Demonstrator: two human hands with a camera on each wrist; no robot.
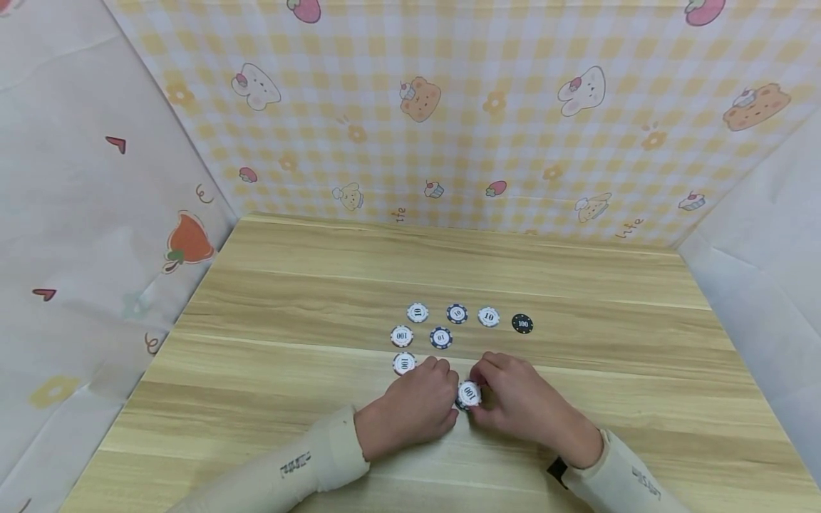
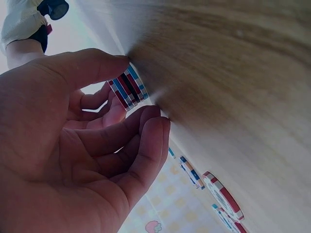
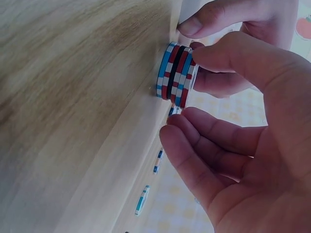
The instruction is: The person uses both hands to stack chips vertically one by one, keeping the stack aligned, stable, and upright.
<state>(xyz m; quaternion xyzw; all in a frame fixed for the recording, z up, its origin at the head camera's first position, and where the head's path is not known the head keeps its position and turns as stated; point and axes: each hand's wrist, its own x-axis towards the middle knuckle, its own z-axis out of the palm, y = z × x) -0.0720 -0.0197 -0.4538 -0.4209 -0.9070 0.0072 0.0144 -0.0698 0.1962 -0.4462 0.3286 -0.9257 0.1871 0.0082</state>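
A short stack of poker chips [image 1: 469,394] stands on the table between both hands, a white chip marked 100 on top. Its edge in the right wrist view shows chips [image 3: 175,73] in red, blue, white and black, the stack leaning slightly. My right hand [image 1: 516,399] pinches the upper chips from the right, thumb on the near side and fingers on the far side. My left hand [image 1: 413,402] curls round the stack's left side, low at the tabletop, its thumb [image 2: 99,65] and fingertips either side of the chips [image 2: 129,87] in the left wrist view.
Beyond the hands, single chips lie flat: a white 10 [image 1: 417,312], blue 10s [image 1: 457,313] [image 1: 440,338], another white 10 [image 1: 489,316], a black 100 [image 1: 522,323] and red-edged 100s [image 1: 402,335] [image 1: 405,363], one partly behind my left hand. Patterned cloth [image 1: 449,142] backs the wooden table [image 1: 288,285].
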